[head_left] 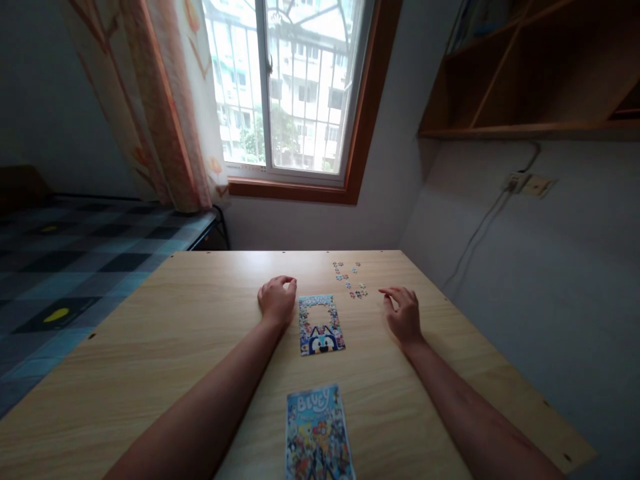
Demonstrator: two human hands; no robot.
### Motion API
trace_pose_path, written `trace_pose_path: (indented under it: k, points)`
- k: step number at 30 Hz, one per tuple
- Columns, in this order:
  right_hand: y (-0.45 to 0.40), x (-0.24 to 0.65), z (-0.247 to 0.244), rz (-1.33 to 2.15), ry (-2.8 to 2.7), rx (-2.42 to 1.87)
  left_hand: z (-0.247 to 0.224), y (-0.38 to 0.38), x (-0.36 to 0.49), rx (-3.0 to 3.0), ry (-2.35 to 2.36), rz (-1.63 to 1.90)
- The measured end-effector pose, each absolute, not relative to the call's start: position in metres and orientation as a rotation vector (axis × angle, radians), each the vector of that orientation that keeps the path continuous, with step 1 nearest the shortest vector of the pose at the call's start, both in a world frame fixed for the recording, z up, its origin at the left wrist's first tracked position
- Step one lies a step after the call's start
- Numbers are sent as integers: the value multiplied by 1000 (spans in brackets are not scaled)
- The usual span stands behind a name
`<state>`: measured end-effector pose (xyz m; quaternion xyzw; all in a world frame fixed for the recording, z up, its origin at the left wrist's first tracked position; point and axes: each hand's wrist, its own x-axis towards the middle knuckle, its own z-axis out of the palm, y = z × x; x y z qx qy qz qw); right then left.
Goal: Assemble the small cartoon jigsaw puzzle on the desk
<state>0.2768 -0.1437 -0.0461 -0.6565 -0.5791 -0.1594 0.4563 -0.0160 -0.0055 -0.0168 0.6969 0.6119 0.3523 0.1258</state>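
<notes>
A partly assembled jigsaw puzzle (323, 342) lies flat on the wooden table (200, 347), with a blue cartoon dog face near its lower edge and a pale gap in its upper middle. Just left of it rests my left hand (277, 300), its fingers loosely curled in and no piece visible in them. My right hand (403, 315) is on the table to the right of the puzzle, thumb and index finger apart, holding nothing. Between the puzzle and that hand, farther back, several loose puzzle pieces (359, 294) are scattered, a short way from my right fingertips.
Closer to me lies a colourful "Bluey" picture sheet or packet (319, 430), cut off by the lower frame edge. Beyond the table are a window (305, 100) and a curtain (165, 100). A checked bed (100, 247) stands left; a wooden shelf (525, 87) hangs upper right.
</notes>
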Motion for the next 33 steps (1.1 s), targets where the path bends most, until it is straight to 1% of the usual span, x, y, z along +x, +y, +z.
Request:
trace_pose_path:
  k: [7, 33]
  points:
    - [-148, 277, -44, -392, -1374, -1565, -18, -4, -17, 2051, 1781, 1031]
    - [-162, 272, -45, -163, -1244, -1514, -24, -6, -21, 1962, 1694, 1147]
